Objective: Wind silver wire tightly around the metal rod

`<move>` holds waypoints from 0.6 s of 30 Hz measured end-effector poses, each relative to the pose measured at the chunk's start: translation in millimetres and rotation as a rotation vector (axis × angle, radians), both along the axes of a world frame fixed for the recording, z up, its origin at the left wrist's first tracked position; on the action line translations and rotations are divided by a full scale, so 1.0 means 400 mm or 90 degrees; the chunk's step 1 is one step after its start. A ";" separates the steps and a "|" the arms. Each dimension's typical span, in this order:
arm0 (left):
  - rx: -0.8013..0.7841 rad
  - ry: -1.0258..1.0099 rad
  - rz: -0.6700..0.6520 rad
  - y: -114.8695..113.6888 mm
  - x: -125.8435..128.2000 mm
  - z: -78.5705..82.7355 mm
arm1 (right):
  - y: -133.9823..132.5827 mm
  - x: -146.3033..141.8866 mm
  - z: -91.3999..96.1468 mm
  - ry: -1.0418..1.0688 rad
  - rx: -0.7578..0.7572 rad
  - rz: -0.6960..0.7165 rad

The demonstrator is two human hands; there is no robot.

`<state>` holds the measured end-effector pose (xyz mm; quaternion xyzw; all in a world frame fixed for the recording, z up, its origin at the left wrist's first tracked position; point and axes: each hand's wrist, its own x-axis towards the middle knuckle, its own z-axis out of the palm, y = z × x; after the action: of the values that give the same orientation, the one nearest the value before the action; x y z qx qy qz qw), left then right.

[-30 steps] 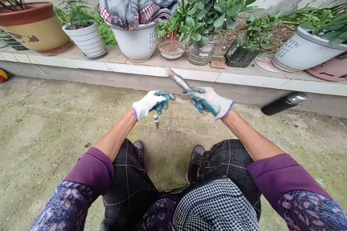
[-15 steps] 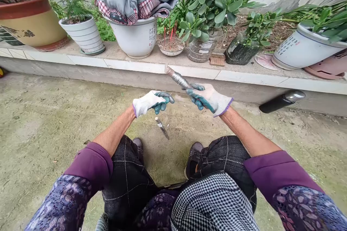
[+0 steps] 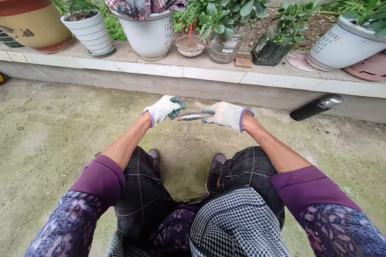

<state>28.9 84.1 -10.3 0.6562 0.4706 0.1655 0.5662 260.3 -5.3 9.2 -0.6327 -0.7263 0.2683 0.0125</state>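
Observation:
A short brown stick wound with shiny silver wire (image 3: 192,117) lies almost level between my hands, above the concrete ground. My right hand (image 3: 224,114), in a white glove with green coated fingers, is closed around the stick's right end. My left hand (image 3: 167,108), gloved the same way, is by the stick's left end with its fingers curled together. What those fingers hold, if anything, is too small to make out. I cannot tell whether they touch the stick.
A tiled ledge (image 3: 153,68) runs across ahead, bearing potted plants, a white pot (image 3: 144,38) with clothes heaped on it, and a wooden brush (image 3: 243,60). A black flask (image 3: 313,108) leans by its wall at right. My knees and shoes frame the ground below.
The wire-wound stick has swung from slanting up to nearly level, its free end now near my left hand. The small stick-like piece seen below my left hand no longer shows.

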 end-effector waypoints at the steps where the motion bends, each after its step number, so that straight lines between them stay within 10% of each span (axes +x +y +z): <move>1: -0.001 0.007 0.003 -0.004 0.003 0.002 | 0.006 0.000 -0.002 -0.042 0.020 -0.008; 9: -0.052 -0.089 -0.005 -0.034 0.034 0.054 | 0.042 0.002 -0.006 -0.042 0.126 -0.128; 13: -0.087 -0.139 -0.017 -0.035 0.030 0.058 | 0.057 -0.009 -0.011 0.169 0.175 -0.206; 18: -0.096 -0.152 -0.012 -0.016 0.027 0.040 | 0.043 -0.038 0.022 0.489 0.008 -0.307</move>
<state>39.9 77.9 5.8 0.5916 0.4047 0.2014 0.6676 245.0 11.8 17.8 -0.6384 -0.5022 0.4686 0.3474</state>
